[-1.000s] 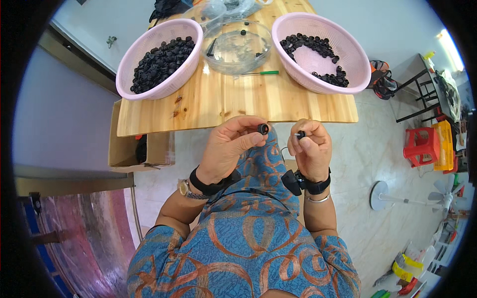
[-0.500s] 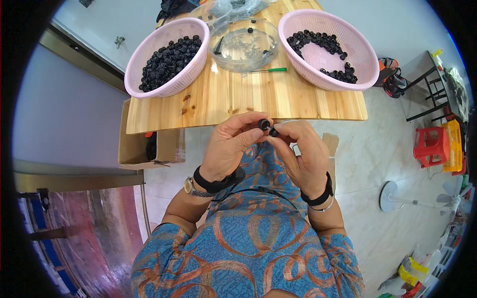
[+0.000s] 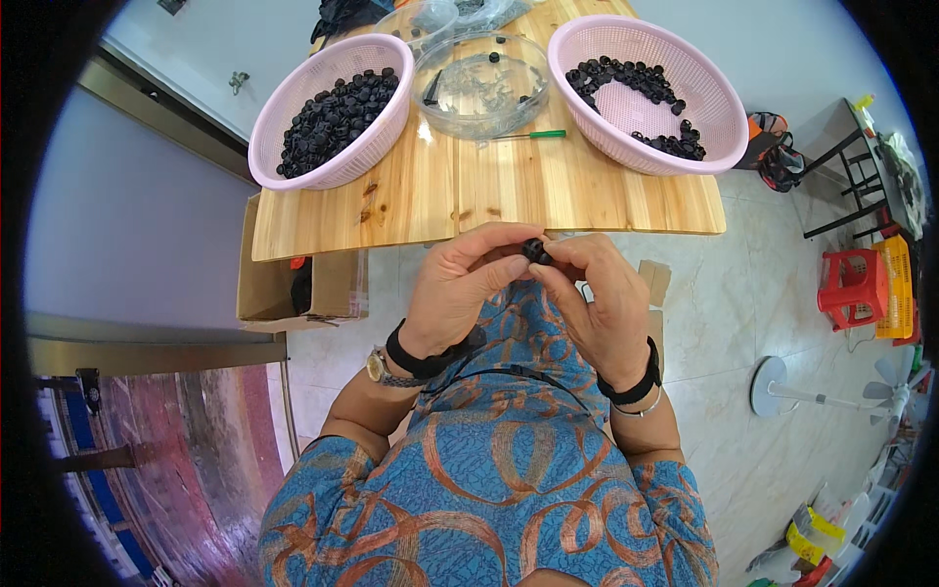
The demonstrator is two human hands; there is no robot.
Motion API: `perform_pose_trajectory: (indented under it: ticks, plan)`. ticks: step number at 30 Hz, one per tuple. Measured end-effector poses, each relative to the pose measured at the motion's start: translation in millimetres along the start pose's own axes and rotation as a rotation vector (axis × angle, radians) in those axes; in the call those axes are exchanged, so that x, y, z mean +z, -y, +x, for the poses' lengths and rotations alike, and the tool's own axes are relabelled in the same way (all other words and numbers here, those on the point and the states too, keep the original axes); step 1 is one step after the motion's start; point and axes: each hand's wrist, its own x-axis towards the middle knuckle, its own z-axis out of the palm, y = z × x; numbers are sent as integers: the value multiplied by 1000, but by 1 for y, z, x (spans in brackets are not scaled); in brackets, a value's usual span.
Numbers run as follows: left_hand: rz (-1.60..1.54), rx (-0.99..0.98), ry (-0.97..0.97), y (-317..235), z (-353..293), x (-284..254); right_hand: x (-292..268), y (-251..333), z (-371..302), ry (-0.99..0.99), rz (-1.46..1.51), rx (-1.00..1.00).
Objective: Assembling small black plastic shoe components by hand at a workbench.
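Just off the table's near edge, my left hand (image 3: 469, 279) and my right hand (image 3: 592, 293) meet over my lap. Between their fingertips is a small round black plastic part (image 3: 535, 250), pinched from both sides; two pieces seem pressed together there, though fingers cover much of them. Similar black parts fill the left pink basket (image 3: 391, 132) in a heap. Fewer of them lie around the bottom of the right pink basket (image 3: 719, 98). A round clear plastic tray (image 3: 469, 122) between the baskets holds small clear pieces and a few black ones.
On the wooden table (image 3: 440, 210), a green-handled screwdriver (image 3: 548, 134) lies by the tray. A cardboard box (image 3: 337, 289) stands below the table's left side. To the right are a red stool (image 3: 849, 289), a yellow crate (image 3: 895, 284) and a white fan (image 3: 822, 396).
The two black pieces, held slightly apart before, now touch between my fingertips. My left fingertips have shifted a little to the right.
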Motion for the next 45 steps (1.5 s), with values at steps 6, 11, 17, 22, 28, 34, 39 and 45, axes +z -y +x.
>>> perform_pose_trajectory:
  ticks: [6,11,17,22,28,34,39,45]
  plan:
    - [157,51,17,0,0,0,-3,3,-1,1,-29,-10]
    - [256,107,36,-1,0,1,-5,2,-3,0,-55,-31]
    - [258,112,59,-3,-1,5,-4,0,-6,-50,-134,-116]
    - [284,52,36,-3,-1,4,-4,-5,-6,-44,-149,-155]
    - [202,-67,78,-3,-3,-1,-9,-9,-7,23,-165,-225]
    - [-109,-166,29,2,-2,0,-8,-12,-11,40,124,4]
    - [-155,-158,30,4,0,-1,-4,-18,-17,1,662,367]
    - [-160,-159,9,5,3,2,-6,-27,-22,-9,989,563]
